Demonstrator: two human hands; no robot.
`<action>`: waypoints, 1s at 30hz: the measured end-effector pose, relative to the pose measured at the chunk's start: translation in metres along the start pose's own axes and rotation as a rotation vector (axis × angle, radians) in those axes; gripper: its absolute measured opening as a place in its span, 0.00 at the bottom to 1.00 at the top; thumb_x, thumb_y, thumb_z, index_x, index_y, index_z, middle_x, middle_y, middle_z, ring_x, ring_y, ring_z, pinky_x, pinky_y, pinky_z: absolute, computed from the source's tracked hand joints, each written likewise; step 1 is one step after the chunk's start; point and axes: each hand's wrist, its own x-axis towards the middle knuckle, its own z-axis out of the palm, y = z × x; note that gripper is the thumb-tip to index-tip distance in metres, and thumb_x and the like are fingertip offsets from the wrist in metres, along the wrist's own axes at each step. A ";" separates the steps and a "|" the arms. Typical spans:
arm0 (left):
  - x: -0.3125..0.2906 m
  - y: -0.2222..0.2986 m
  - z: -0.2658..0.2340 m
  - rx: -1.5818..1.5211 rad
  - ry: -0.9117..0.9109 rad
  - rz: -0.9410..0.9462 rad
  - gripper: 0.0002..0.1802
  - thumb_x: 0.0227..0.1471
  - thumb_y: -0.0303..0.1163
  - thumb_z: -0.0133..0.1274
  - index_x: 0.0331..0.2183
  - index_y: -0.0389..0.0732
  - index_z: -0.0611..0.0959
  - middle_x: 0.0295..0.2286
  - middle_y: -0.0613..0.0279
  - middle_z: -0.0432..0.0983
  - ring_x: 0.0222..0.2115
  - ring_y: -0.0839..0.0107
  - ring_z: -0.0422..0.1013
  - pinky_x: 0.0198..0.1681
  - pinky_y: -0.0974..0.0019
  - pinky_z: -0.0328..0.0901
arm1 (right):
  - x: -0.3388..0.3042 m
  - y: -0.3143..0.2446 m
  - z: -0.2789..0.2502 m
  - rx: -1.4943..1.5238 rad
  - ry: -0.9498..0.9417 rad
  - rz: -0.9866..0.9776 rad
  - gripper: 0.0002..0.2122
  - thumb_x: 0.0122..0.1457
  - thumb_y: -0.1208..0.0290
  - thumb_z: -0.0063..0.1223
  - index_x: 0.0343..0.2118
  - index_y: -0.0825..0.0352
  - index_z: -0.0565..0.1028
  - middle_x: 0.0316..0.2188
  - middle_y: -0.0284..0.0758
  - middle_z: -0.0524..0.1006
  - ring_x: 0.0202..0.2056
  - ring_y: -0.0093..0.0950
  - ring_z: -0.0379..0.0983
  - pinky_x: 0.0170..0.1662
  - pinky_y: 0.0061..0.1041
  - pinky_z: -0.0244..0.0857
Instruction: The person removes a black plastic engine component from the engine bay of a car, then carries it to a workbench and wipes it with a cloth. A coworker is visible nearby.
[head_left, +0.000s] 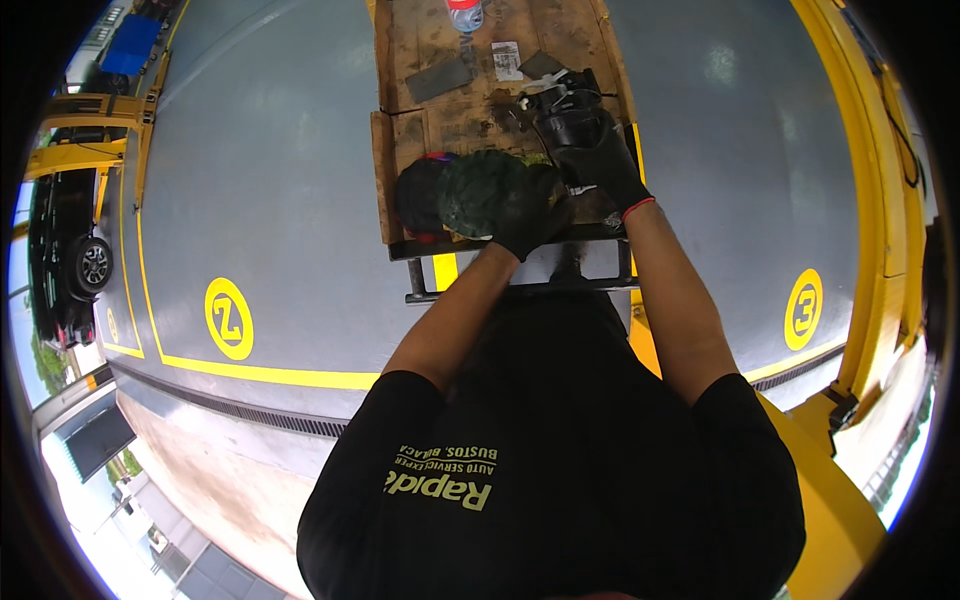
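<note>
Both my hands wear black gloves and work over a worn wooden bench top [470, 120] on a metal cart. My left hand [525, 215] grips a round dark green object [483, 190] at the bench's near edge. Just left of it lies a dark round item [418, 195] with red and blue spots. My right hand [598, 155] is closed on a black mechanical part [562, 108] with metal fittings, resting on the bench's right side. What the green object is cannot be told.
A plastic bottle [465, 12], a grey flat pad [440, 78], a white slip [507, 60] and a small grey piece [541, 64] lie on the bench. Grey floor with yellow lines and round markers [228, 318] surrounds it. A dark car [68, 250] stands left, yellow steelwork [880, 200] right.
</note>
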 end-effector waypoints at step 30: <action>0.086 0.021 -0.019 0.420 -0.110 0.585 0.18 0.41 0.33 0.62 0.39 0.42 0.83 0.43 0.58 0.76 0.43 0.55 0.73 0.46 0.49 0.68 | 0.010 0.007 -0.042 0.950 -0.154 0.160 0.24 0.54 0.64 0.68 0.54 0.62 0.76 0.40 0.33 0.82 0.37 0.24 0.81 0.41 0.27 0.78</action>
